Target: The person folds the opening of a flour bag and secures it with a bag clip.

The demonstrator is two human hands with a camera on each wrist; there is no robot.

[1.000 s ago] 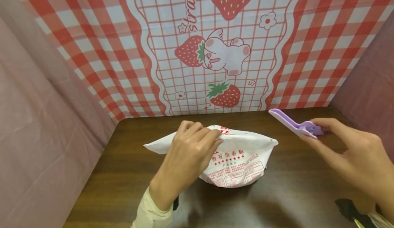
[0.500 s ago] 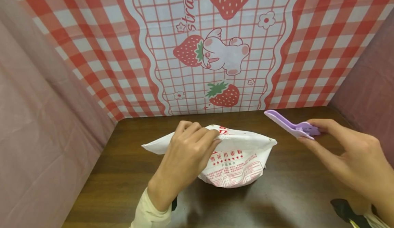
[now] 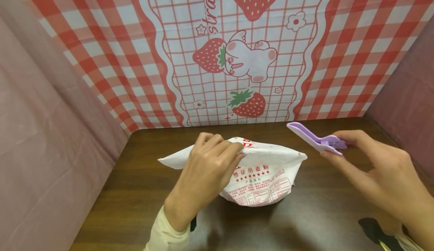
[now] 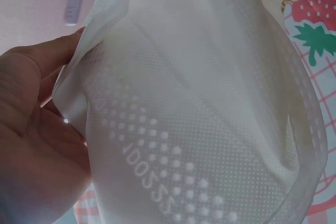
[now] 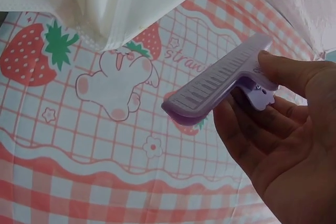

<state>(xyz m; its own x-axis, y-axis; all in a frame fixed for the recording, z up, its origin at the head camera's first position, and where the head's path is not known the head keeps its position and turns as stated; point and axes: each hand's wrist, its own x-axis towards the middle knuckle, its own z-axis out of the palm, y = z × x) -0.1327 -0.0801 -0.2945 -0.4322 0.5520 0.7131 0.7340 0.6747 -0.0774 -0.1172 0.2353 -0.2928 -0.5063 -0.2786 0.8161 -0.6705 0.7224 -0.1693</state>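
A white flour bag (image 3: pixel 264 175) with red print sits mid-table, its top folded over. My left hand (image 3: pixel 207 168) grips that folded top edge; in the left wrist view the thumb and fingers pinch the white material (image 4: pixel 173 93). To the right of the bag, my right hand (image 3: pixel 379 172) holds a purple bag clip (image 3: pixel 315 138) in the air by its handle end, between thumb and fingers. The clip's long jaw points toward the bag, apart from it. In the right wrist view the clip (image 5: pixel 215 82) shows its ribbed long side, and its jaws look closed together.
The brown wooden table (image 3: pixel 135 190) runs back to a red-and-white checked strawberry cloth (image 3: pixel 251 63) hanging upright. Pink curtains (image 3: pixel 51 130) stand at both sides.
My right hand has drifted slightly left with the clip, closer to the bag. My left hand keeps its grip on the bag's top, nearly unmoved.
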